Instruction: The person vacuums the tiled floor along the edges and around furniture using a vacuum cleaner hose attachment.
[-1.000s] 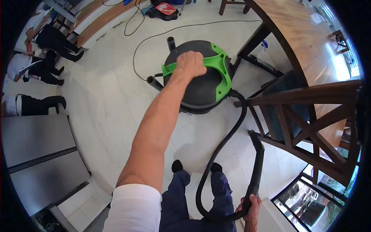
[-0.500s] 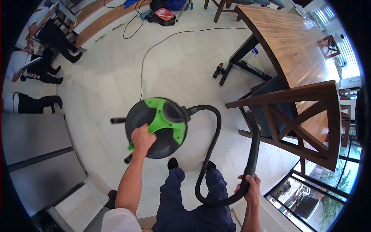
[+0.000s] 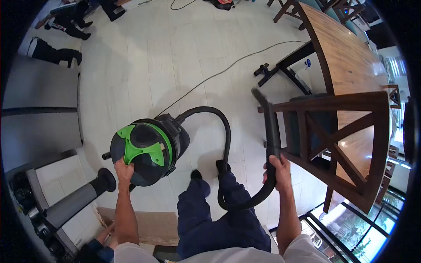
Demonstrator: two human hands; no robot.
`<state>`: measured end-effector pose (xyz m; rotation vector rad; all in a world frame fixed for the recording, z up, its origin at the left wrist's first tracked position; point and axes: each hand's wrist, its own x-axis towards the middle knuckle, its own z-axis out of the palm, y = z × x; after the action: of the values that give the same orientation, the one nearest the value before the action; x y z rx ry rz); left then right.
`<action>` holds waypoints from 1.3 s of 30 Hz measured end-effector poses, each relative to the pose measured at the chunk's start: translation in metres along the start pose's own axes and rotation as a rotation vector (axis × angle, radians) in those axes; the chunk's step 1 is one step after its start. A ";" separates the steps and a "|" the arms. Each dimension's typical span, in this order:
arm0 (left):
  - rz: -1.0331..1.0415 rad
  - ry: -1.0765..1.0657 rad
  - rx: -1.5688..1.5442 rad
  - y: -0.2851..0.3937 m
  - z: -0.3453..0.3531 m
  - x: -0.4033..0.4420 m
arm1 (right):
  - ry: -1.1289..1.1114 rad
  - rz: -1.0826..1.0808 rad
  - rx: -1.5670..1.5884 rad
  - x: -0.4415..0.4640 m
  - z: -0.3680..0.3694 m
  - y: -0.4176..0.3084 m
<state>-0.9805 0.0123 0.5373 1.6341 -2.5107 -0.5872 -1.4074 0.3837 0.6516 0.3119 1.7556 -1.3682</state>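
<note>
A round black and green vacuum cleaner (image 3: 144, 179) stands tilted on the floor to my left. My left hand (image 3: 124, 172) is closed around the green handle (image 3: 138, 152) on its lid. From the canister a black flexible hose (image 3: 229, 136) loops past my legs and curves up on the right. My right hand (image 3: 279, 172) grips the hose's dark rigid end tube (image 3: 270, 127), which points away from me beside a wooden chair. Fingers of both hands are partly covered by what they hold.
A wooden chair (image 3: 333, 103) and long wooden table (image 3: 346, 52) stand at right. A power cord (image 3: 228, 70) crosses the pale floor (image 3: 175, 57). Grey cabinets (image 3: 41, 127) and a grey cylindrical post (image 3: 76, 199) are at left. Several people's legs (image 3: 66, 26) show upper left; another person sits lower left.
The vacuum cleaner has shifted left and nearer me and is now tipped, with my left hand still on its handle. My right hand and the tube have moved up and slightly left.
</note>
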 end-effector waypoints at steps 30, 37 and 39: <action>-0.051 -0.166 0.632 -0.023 -0.038 -0.290 | -0.082 -0.052 -0.643 -0.154 -0.260 0.153; -0.159 -0.138 -0.310 0.159 0.095 -0.372 | -0.111 0.025 -0.523 -0.049 -0.176 0.143; 0.088 -0.412 -0.204 0.221 0.150 -0.381 | -0.107 -0.087 -0.550 -0.026 -0.173 0.166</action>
<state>-1.0516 0.4719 0.5300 1.4414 -2.6583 -1.2342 -1.3651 0.6048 0.5645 -0.1386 1.9858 -0.8870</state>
